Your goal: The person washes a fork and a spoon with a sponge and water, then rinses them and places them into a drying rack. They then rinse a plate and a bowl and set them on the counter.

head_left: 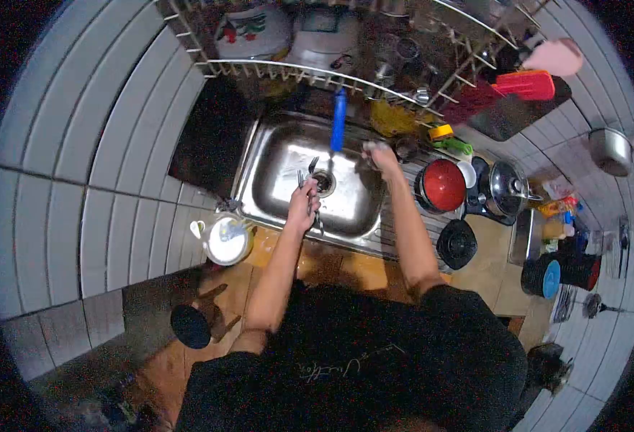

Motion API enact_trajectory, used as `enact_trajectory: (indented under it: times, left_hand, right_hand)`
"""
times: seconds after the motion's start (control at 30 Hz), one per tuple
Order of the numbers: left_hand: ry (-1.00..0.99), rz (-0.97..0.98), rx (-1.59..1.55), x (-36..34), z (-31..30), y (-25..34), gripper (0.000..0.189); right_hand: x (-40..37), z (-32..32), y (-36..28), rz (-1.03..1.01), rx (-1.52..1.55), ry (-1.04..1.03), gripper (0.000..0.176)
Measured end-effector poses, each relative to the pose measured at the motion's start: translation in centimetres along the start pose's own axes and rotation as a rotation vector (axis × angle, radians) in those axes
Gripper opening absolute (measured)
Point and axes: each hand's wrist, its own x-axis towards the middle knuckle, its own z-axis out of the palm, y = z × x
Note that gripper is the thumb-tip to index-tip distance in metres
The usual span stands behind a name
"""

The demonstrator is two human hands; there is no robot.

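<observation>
Over the steel sink, my left hand is closed around forks. Their tines point away from me, and handle ends stick out below the hand. The drain lies just beyond my fingers. At the sink's right edge is my right hand, its fingers curled and somewhat blurred. What it grips, if anything, I cannot make out. A blue faucet piece hangs over the far side of the basin, between the two hands.
A wire dish rack with dishes spans the back above the sink. On the right stand a red bowl, a black dish and a glass-lidded pot. A white tub is at the sink's near-left corner.
</observation>
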Motion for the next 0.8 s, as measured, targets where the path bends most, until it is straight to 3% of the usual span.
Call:
enact_trajectory:
  times: [0.07,0.17,0.2,0.23,0.27,0.3,0.33,0.47,0.53,0.57,0.63,0.67,0.8]
  left_hand:
    - [0.008,-0.024,-0.079,0.5,0.6,-0.3,0.015]
    - [-0.015,-0.032,-0.113,0.6,1.5,0.0,0.012]
    - [-0.018,-0.054,-0.135,1.1,1.2,-0.1,0.013]
    - [-0.013,-0.055,-0.127,0.5,2.2,0.6,0.014]
    - [0.003,-0.07,-0.116,0.5,2.3,0.8,0.013]
    - [0.021,-0.085,-0.105,0.6,2.4,1.0,0.013]
    - [0.025,-0.085,-0.098,0.9,2.5,1.2,0.013]
    - [0.051,-0.057,-0.095,1.5,2.8,1.5,0.012]
    - [0.052,-0.056,-0.083,1.4,3.2,1.7,0.013]
    - [0.058,-0.064,-0.085,1.6,3.0,1.7,0.013]
    - [0.006,-0.116,-0.087,2.3,2.6,1.6,0.014]
    - [0.016,-0.115,-0.093,2.5,2.8,1.5,0.014]
    - [-0.005,-0.138,-0.122,3.2,3.2,0.8,0.014]
  right_hand:
    - [3.9,0.2,1.1,0.259,0.658,-0.29,0.035]
    - [10.7,2.1,3.6,0.321,0.639,-0.343,0.042]
    - [7.9,3.5,-1.8,0.461,1.024,0.113,0.034]
    - [8.6,3.2,-1.9,0.456,1.034,0.113,0.034]
    - [8.9,2.8,-2.4,0.273,0.923,-0.059,0.027]
    - [9.2,2.7,-2.7,0.091,0.804,-0.225,0.041]
    - [9.7,3.3,-3.3,0.084,0.772,-0.117,0.051]
    - [10.2,3.8,-3.2,-0.033,0.473,-0.061,0.058]
    - [12.7,4.6,0.9,-0.116,0.651,0.04,0.022]
    - [13.4,4.5,2.1,-0.106,0.649,0.041,0.022]
    - [15.0,3.8,4.8,-0.555,-0.6,0.27,0.026]
    - [16.4,4.0,7.0,-0.432,0.192,0.162,0.036]
    - [16.3,3.7,5.9,-0.382,0.252,0.057,0.055]
